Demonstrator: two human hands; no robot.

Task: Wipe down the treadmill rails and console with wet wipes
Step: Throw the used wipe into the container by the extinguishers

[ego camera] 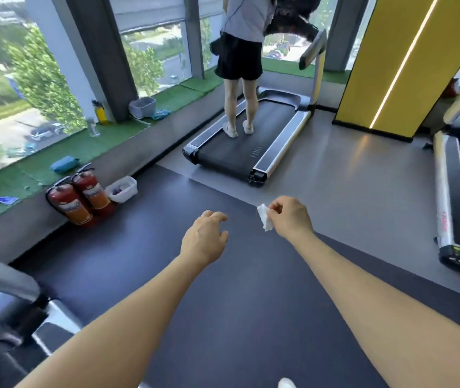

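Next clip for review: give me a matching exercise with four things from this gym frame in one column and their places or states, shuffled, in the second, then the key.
Things:
1. wet wipe
2. left hand
3. fire extinguishers
4. yellow bottle

Places or states:
A. standing on the floor against the window ledge, beside a white bin
B. pinched in the right hand
C. on the green turf ledge by the window pillar
D. holding nothing, fingers loosely curled

Pairs: 1-B, 2-D, 3-A, 4-C
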